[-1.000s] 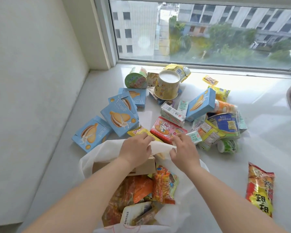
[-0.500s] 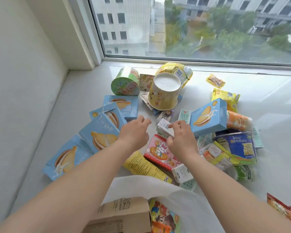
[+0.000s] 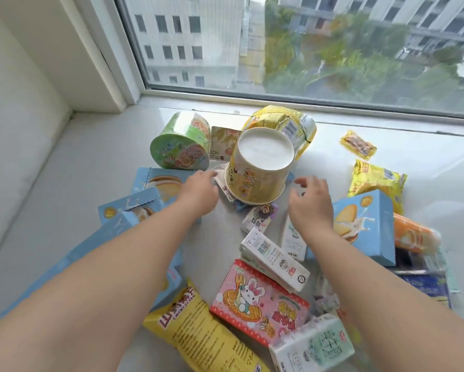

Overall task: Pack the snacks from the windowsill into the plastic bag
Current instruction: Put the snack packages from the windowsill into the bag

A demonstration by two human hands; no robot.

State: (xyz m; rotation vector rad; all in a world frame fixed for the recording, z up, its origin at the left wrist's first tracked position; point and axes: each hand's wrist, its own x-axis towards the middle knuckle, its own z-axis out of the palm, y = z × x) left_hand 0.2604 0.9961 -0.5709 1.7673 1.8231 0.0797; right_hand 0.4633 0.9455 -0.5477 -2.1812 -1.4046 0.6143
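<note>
- White stone windowsill [image 3: 96, 189] strewn with boxed and bagged snacks.
- Upturned yellow paper noodle cup [image 3: 260, 167] stands between both hands.
- Left hand [image 3: 198, 193] and right hand [image 3: 312, 204] hover beside it, fingers loose, holding nothing.

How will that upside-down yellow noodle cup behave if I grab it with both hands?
The yellow cup stands wide mouth down, so it probably won't tip or roll. It looks like thin paper, likely light and easy to dent if squeezed. It sits on small packets, which may shift as it lifts. The left hand and right hand flank it, open.
</note>
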